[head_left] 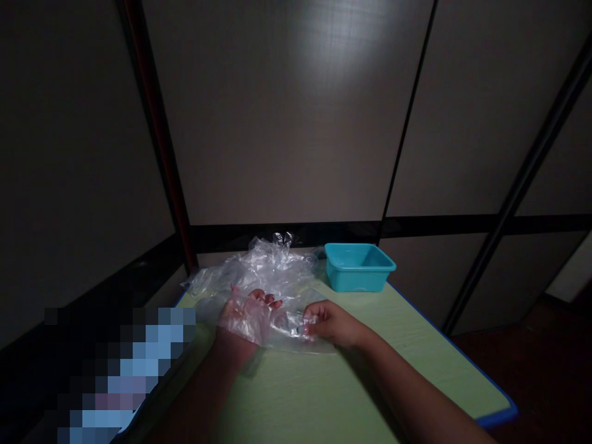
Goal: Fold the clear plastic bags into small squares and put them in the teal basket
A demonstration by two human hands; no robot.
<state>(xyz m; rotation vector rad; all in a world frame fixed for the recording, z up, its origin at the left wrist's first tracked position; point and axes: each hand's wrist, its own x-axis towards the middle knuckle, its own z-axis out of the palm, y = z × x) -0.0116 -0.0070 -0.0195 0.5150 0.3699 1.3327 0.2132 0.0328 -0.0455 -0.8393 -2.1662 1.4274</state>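
A thin clear plastic bag (287, 333) lies between my hands over the table. My left hand (247, 311) is palm up, with plastic film across its palm and wrist. Its thumb stands apart from the loosely curled fingers; whether it is inside the bag or beneath a layer, I cannot tell. My right hand (326, 324) pinches the bag between thumb and fingertips, a little to the right. Beyond both hands a heap of crumpled clear plastic (272, 262) rises at the table's far side.
A turquoise plastic basin (358, 280) stands at the far right of the light green table (296, 401), which has a blue edge. Dark-framed wardrobe panels (287, 123) rise close behind. A pixelated patch (134, 376) covers the lower left.
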